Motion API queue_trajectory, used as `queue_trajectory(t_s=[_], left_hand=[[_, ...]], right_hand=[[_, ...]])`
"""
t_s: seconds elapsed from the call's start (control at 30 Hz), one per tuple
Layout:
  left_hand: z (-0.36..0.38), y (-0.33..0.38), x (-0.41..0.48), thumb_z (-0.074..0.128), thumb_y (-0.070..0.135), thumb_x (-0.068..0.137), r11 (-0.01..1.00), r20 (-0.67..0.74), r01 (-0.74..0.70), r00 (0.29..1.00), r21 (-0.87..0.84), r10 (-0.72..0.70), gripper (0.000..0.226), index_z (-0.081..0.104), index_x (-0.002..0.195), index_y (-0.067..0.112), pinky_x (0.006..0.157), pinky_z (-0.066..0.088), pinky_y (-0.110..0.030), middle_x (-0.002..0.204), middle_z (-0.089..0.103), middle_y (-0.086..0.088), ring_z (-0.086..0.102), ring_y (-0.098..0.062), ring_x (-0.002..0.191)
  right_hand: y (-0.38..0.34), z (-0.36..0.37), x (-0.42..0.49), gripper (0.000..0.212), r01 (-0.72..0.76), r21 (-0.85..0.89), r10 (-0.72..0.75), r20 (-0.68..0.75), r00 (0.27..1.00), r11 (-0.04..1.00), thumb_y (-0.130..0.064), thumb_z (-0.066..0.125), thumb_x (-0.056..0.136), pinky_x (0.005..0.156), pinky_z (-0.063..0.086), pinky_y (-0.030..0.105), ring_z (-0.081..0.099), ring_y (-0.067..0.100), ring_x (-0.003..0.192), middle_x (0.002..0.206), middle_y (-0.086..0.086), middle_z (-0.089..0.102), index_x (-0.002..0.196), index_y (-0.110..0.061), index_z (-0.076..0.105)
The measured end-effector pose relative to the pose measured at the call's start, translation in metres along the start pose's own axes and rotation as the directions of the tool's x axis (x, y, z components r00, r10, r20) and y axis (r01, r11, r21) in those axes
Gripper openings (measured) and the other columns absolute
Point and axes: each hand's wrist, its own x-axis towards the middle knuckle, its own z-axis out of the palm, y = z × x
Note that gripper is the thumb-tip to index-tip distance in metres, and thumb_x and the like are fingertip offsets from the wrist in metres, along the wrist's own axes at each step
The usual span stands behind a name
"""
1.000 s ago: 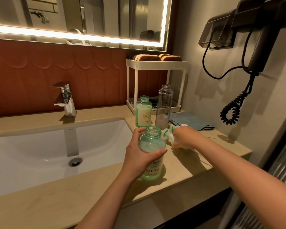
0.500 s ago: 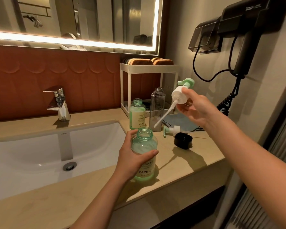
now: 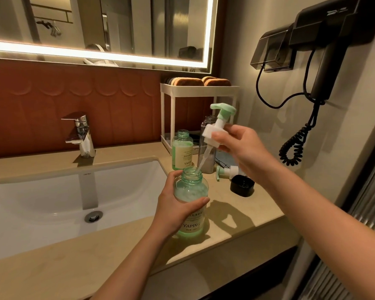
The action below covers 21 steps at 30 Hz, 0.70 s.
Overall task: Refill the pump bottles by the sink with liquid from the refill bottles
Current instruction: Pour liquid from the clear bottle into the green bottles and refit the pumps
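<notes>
Warm dim light; mirror strip [image 3: 100,53] glares; edges bowed.

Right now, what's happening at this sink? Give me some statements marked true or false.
1. The left hand grips the front green bottle. True.
2. The right hand holds a pump head over that bottle. True.
3. The pump head is screwed on. False: only its tube tip reaches the open mouth.
4. The rear green bottle is open. True.
5. The black cap closes it. False: the cap lies on the counter.
</notes>
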Motion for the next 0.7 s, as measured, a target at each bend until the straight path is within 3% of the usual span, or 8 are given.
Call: queue_trajectory(t_s=[0.13,0.3,0.5,0.63,0.7], left_hand=[[-0.001,0.000,0.000,0.085,0.027,0.060,1.000,0.004,-0.001,1.000,0.013,0.001,0.063,0.045,0.106,0.039,0.068,0.044,-0.002,0.107,0.056,0.020,0.055,0.012,0.090],[-0.002,-0.003,0.001,0.084,0.023,0.062,0.999,0.003,0.013,1.000,0.029,-0.013,0.062,0.044,0.106,0.041,0.067,0.046,-0.008,0.102,0.058,0.019,0.057,0.007,0.089],[-0.001,0.000,0.001,0.079,0.039,0.054,1.000,0.010,0.020,1.000,0.009,-0.020,0.061,0.045,0.104,0.039,0.068,0.047,-0.008,0.095,0.060,0.022,0.058,0.007,0.087],[-0.001,-0.001,0.001,0.076,0.041,0.053,1.000,0.030,0.019,0.999,0.003,-0.019,0.062,0.044,0.107,0.040,0.072,0.050,-0.016,0.099,0.060,0.021,0.059,0.002,0.092],[-0.001,0.000,0.000,0.076,0.042,0.053,1.000,0.033,0.015,0.999,0.006,-0.015,0.062,0.043,0.105,0.043,0.070,0.049,-0.014,0.098,0.059,0.023,0.059,0.002,0.091]], right_hand=[[0.008,0.014,-0.009,0.021,0.031,-0.081,-0.018,0.167,0.986,0.996,-0.013,0.065,0.083,0.081,0.053,0.023,0.065,0.006,0.094,0.098,-0.010,0.069,0.098,-0.027,0.061],[0.018,0.019,-0.014,0.033,0.040,-0.107,-0.004,0.323,0.947,0.993,-0.008,0.070,0.078,0.075,0.050,0.013,0.065,0.000,0.095,0.099,-0.015,0.069,0.102,-0.029,0.061],[0.027,0.016,-0.016,0.040,0.063,-0.210,0.023,0.385,0.922,0.976,-0.009,0.072,0.077,0.085,0.050,0.017,0.062,0.001,0.102,0.110,-0.012,0.066,0.111,-0.027,0.059],[0.031,0.016,-0.016,0.046,0.123,-0.343,0.021,0.385,0.923,0.931,-0.019,0.076,0.074,0.090,0.050,0.024,0.061,0.001,0.104,0.112,-0.012,0.065,0.116,-0.024,0.059],[0.031,0.019,-0.014,0.048,0.162,-0.391,-0.012,0.360,0.933,0.906,-0.027,0.079,0.068,0.089,0.050,0.026,0.060,0.002,0.101,0.109,-0.014,0.064,0.111,-0.031,0.056]])
